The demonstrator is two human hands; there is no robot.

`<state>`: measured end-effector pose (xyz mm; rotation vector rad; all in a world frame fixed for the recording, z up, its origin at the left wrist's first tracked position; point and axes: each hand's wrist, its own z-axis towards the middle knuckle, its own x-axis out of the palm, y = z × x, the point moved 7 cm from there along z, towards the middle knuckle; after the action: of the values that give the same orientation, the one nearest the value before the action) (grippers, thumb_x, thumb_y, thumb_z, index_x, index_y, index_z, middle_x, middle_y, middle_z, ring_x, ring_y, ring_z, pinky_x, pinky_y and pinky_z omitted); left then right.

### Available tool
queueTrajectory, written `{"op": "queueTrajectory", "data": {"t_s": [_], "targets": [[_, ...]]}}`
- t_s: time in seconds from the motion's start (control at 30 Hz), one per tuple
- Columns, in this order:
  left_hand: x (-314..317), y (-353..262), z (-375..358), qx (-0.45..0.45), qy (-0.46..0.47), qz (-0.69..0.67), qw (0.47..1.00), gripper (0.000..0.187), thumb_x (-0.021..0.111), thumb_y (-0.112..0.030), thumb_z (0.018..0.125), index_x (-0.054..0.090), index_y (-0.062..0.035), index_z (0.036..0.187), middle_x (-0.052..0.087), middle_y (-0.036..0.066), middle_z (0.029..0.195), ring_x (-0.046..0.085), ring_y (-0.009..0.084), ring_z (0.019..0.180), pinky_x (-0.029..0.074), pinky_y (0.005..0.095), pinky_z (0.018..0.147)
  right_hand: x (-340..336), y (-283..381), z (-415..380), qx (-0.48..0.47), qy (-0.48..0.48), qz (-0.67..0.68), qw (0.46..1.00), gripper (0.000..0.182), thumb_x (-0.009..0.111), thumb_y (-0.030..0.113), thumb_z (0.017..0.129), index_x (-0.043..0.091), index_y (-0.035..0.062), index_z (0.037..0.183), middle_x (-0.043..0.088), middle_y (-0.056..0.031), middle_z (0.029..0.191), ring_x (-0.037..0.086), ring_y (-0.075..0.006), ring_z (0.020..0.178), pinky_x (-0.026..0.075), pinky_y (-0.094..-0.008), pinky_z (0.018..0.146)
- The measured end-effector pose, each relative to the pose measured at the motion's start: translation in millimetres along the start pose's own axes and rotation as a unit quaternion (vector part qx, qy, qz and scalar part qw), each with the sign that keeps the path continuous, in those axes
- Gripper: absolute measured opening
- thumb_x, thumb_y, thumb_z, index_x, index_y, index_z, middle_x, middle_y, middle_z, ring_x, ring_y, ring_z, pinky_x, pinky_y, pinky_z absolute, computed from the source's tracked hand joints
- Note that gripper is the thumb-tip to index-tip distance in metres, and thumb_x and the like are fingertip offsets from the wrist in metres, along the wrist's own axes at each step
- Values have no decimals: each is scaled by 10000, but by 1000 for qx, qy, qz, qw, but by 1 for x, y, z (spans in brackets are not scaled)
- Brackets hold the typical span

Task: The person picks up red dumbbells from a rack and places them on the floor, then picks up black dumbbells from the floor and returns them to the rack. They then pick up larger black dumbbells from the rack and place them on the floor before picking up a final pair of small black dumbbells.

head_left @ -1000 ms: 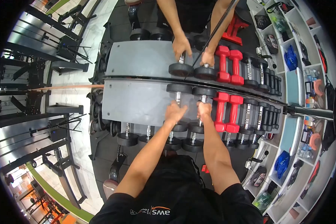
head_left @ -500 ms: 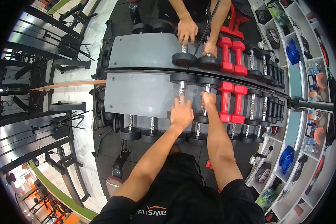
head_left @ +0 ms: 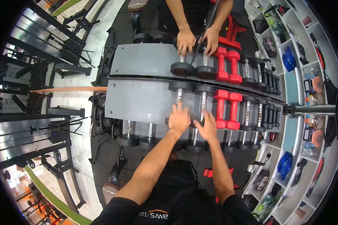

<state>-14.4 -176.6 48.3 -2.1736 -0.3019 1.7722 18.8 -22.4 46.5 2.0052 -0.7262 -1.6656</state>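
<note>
On the grey rack shelf (head_left: 139,99), two black-headed dumbbells with metal handles lie side by side. My left hand (head_left: 179,120) rests over the near head of the left dumbbell (head_left: 180,93), its fingers stretched forward onto the handle. Beside it, my right hand (head_left: 208,128) is open at the near end of the right dumbbell (head_left: 203,101), thumb spread away from the fingers. Both near heads are largely hidden by my hands. Right of these stand a red dumbbell (head_left: 221,108) and a second red dumbbell (head_left: 234,110).
A mirror (head_left: 146,58) behind the shelf reflects the hands and weights. Smaller black dumbbells (head_left: 260,112) continue rightward, and a lower row holds more dumbbells (head_left: 150,137). White cubbies (head_left: 285,187) with bags line the right side; gym machines (head_left: 52,129) stand at left.
My right hand has let go of the right dumbbell's handle and drawn back toward its near end, fingers opening. My left hand stays on the left dumbbell. The view has shifted slightly.
</note>
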Motion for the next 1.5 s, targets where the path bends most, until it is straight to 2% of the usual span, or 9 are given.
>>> {"op": "queueTrajectory", "data": {"t_s": [0.1, 0.33, 0.47, 0.6, 0.87, 1.0, 1.17, 1.33, 1.5], "targets": [[3, 2, -3, -3, -4, -4, 1000, 290, 661, -179, 797, 651, -36, 1048, 430, 183, 1341, 442, 370, 1226, 548, 470, 885, 1, 25, -36, -141, -106, -113, 978, 426, 696, 274, 846, 587, 91, 1215, 531, -145, 1230, 463, -374, 1195, 301, -586, 1077], [7, -3, -3, 13, -18, 7, 1000, 281, 639, -159, 793, 676, -24, 1038, 463, 188, 1289, 458, 375, 1205, 554, 477, 864, -6, 23, -36, -110, -108, -44, 987, 376, 751, 253, 802, 625, 93, 1118, 543, -124, 1168, 476, -345, 1166, 309, -543, 1083], [0, -4, -2, 23, -30, -4, 999, 266, 631, -167, 807, 681, -27, 1027, 472, 187, 1260, 464, 375, 1187, 557, 480, 849, -2, 17, -39, -99, -121, -40, 987, 419, 766, 248, 784, 624, 111, 1154, 542, -120, 1182, 467, -351, 1187, 289, -554, 1107], [-1, -2, -11, 25, -30, -5, 999, 252, 624, -182, 820, 682, -32, 1014, 480, 184, 1225, 477, 378, 1159, 557, 484, 837, -18, 33, -63, -8, -126, 5, 992, 638, 766, 202, 778, 522, 126, 1363, 461, -186, 1391, 390, -406, 1322, 285, -516, 1141], [-5, -4, -12, 19, -54, -25, 998, 325, 610, -289, 825, 680, -56, 1040, 499, 172, 1229, 499, 362, 1140, 539, 495, 848, -12, 55, -203, 111, -144, 204, 962, 887, 767, 210, 729, 372, 190, 1522, 194, -234, 1600, 180, -424, 1478, 207, -498, 1188], [-3, -6, -17, 84, -133, -1, 988, 376, 600, -342, 811, 678, -81, 1070, 548, 156, 1208, 493, 346, 1166, 425, 475, 972, -14, 73, -255, 154, -193, 44, 968, 913, 775, 248, 703, 370, 217, 1522, 161, -234, 1608, 156, -443, 1478, 164, -574, 1178], [-11, -29, -51, 325, -191, -78, 923, 324, 645, -207, 790, 648, -64, 1081, 558, 168, 1222, 483, 351, 1186, 402, 473, 982, 6, 79, -325, 224, -240, 8, 945, 893, 778, 288, 697, 400, 238, 1504, 158, -236, 1607, 143, -446, 1480, 148, -602, 1172], [-10, -54, -110, 452, -114, -195, 863, 328, 657, -88, 788, 620, -29, 1108, 551, 184, 1222, 498, 382, 1158, 397, 488, 996, 33, 76, -403, 301, -244, 12, 922, 846, 755, 321, 732, 405, 263, 1501, 157, -238, 1607, 140, -448, 1479, 144, -602, 1174], [45, -67, -194, 537, 145, -252, 792, 384, 659, -83, 780, 607, -35, 1157, 583, 176, 1185, 543, 376, 1116, 422, 462, 982, 55, 84, -485, 388, -301, 40, 870, 826, 752, 295, 753, 404, 269, 1502, 163, -237, 1604, 146, -441, 1479, 151, -590, 1176]]}}
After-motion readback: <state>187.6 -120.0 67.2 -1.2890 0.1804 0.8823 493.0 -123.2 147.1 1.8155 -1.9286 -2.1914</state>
